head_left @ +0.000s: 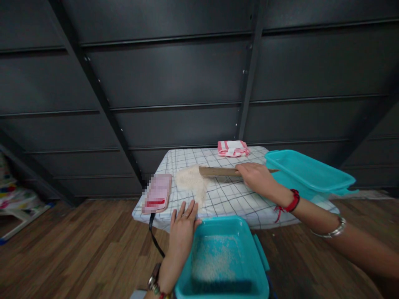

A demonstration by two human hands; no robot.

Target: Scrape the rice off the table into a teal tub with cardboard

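My right hand (254, 177) is closed around a long flat brown strip (220, 171), cardboard or wood, I cannot tell which. The strip's far end meets a spread pile of pale grains (188, 179), which look like rice, on a checked white cloth (218, 203). My left hand (183, 224) rests at the cloth's front edge, fingers stretched out, just below the grains. Its thumb is by the corner of a turquoise tub (222, 220) standing below the table edge. Loose grains (215, 263) lie scattered over the tub's bottom.
A second turquoise tub (311, 172) sits at the table's right end. A folded pink-and-white striped cloth (232, 148) lies at the back. A pink phone-like case (158, 193) with a black strap is at the left. Dark panels (177, 74) rise behind the table.
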